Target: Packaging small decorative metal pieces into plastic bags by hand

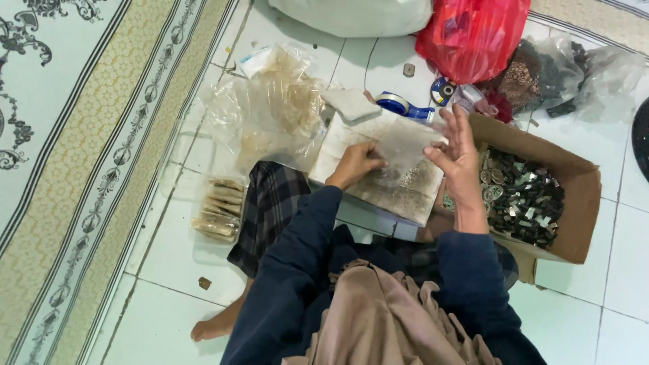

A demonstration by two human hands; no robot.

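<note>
White floor tiles [189, 257] carry everything seen, with 1 patterned rug [74, 149] along the left side. 2 hands are in view, both in dark blue sleeves. 1 small clear plastic bag [405, 145] is held up between them over a flat, stained board [399, 182] resting across the lap. The bag's left edge is pinched by the curled fingers of the left hand [353, 164]. The right hand [460, 155] is raised beside the bag with its fingers spread and loosely bent, the fingertips at the bag's right edge; whether they grip it cannot be told.

1 open brown cardboard box [574, 196], filled with many small dark and silvery pieces, stands just right of the right hand. 1 stack of filled, tan flat packets [218, 209] lies on the tiles to the left of the knee, and 1 loose heap of crumpled clear bags [270, 108] lies behind it. At the top, 1 red plastic bag [473, 34], 1 white sack [351, 15] and 1 blue tape dispenser [404, 106] are seen, with 2 clear bags of dark items [574, 78] at the far right.
</note>
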